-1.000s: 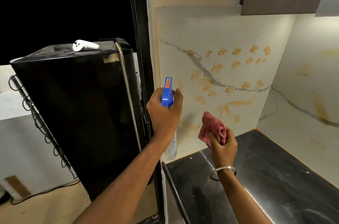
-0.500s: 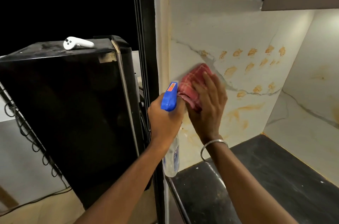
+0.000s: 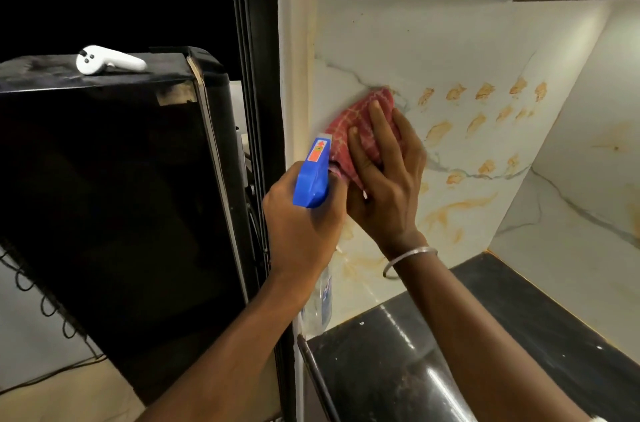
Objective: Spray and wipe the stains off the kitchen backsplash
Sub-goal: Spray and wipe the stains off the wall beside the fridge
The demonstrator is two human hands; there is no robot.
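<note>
The backsplash [image 3: 433, 41] carries orange stains [image 3: 485, 91] from its upper middle down toward the black counter [image 3: 519, 317] edge. The right hand [image 3: 388, 179], which a second ago held the red cloth [image 3: 356, 120] bunched in the air, now presses it flat near the left edge, so wiping has begun. The left hand [image 3: 301, 227] stays clamped on the spray bottle [image 3: 311, 176].

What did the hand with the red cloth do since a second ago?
The right hand lifted the red cloth from above the counter and pressed it flat on the stained wall, wiping at its upper left. The left hand kept holding the spray bottle. The orange stains to the right remain.
</note>
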